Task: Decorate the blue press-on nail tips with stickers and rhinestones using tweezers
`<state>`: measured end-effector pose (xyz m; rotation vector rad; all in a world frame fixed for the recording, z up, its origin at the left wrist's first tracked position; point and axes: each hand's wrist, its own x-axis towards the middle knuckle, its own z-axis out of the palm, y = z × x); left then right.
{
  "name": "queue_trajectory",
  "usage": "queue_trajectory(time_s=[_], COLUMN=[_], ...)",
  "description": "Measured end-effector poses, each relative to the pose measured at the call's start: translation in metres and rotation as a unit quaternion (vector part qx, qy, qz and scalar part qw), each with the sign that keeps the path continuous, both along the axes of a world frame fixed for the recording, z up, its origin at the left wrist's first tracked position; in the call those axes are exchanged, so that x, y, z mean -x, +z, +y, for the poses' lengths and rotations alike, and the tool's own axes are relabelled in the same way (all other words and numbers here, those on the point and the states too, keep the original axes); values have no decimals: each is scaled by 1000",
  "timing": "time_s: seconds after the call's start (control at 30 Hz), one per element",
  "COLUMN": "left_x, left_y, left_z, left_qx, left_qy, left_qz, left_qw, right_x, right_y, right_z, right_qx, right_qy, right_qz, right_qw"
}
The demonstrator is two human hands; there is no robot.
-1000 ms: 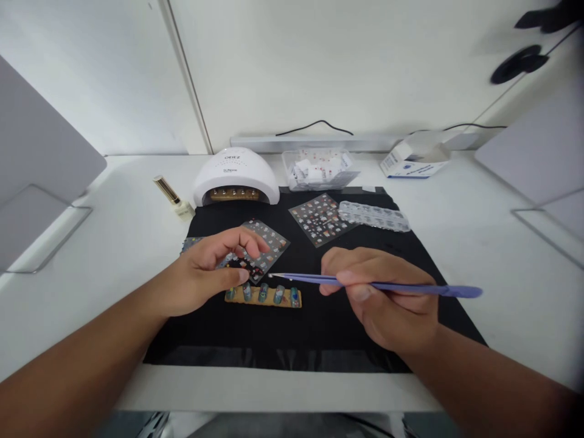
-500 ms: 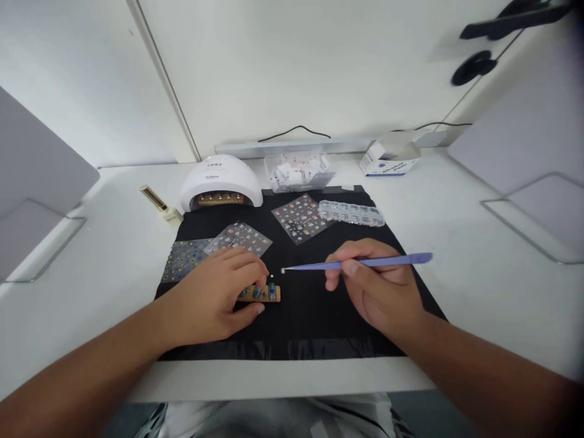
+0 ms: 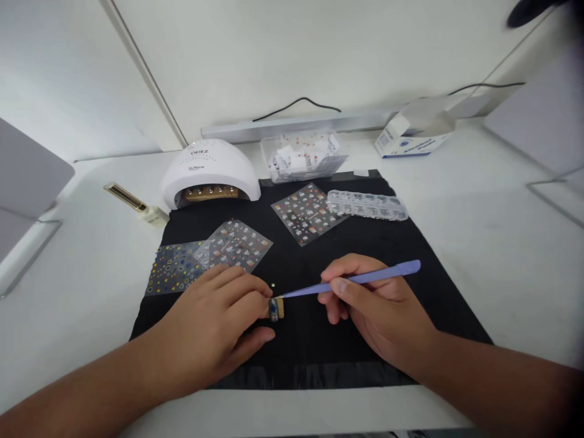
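My right hand grips purple tweezers between thumb and fingers. Their pale tip meets the top edge of a dark blue decorated nail tip, which sits at the right end of a small gold-brown strip. My left hand is closed around that strip from the left, its fingers covering most of it. A tiny shiny dot lies on the black mat just above the nail tip.
A white lamp stands at the back left, beside a gold-capped bottle. Sticker sheets, a clear compartment case, a plastic tub and an open carton lie further back.
The tweezers' tip has come down and left onto the nail tip. My left hand now covers more of the strip. The view has shifted nearer to the mat.
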<state>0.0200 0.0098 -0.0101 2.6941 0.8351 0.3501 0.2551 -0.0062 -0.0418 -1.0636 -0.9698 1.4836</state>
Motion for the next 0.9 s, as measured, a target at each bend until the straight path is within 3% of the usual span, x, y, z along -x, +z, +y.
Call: queue_trajectory(time_s=[0.9], left_x=[-1], left_y=[1], left_z=[-1], left_qx=[-31], left_qy=[34], left_qz=[-9], left_qw=[999], right_x=[-3], right_y=[0], right_z=[-2], right_qx=[4], right_qy=[14], right_qz=[-33], right_qw=[999])
